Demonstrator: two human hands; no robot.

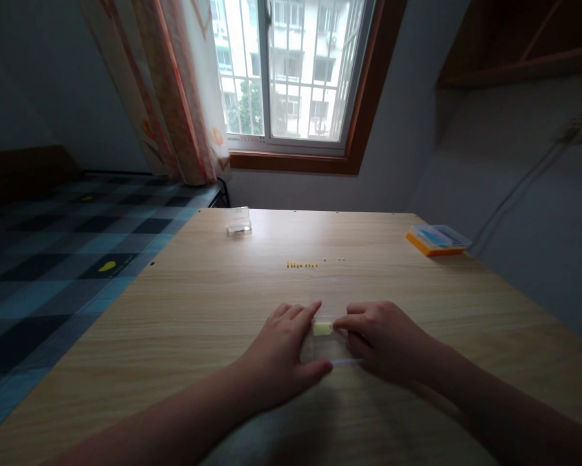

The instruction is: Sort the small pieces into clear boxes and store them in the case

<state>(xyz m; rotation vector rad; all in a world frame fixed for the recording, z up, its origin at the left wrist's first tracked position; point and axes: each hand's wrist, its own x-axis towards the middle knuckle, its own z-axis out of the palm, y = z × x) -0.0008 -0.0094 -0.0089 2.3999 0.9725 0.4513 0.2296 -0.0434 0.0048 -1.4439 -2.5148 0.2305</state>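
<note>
A small clear plastic box [339, 362] rests on the table in front of me, with a pale yellow block [322, 329] inside near its far left part. My left hand [288, 353] spans the box's left end, forefinger at the far edge and thumb at the near edge, holding it. From the right, my right hand [385, 336] reaches over the box with its fingers curled and the forefinger tip right beside the yellow block. Whatever sits between those right fingertips, if anything, is too small to make out.
Beyond the hands, several tiny yellow pieces [301, 265] lie in a row, with a few small whitish bits [340, 259] to their right. A clear case [239, 221] stands far left on the wooden table [198, 310]. An orange-edged box [436, 239] lies at the right edge.
</note>
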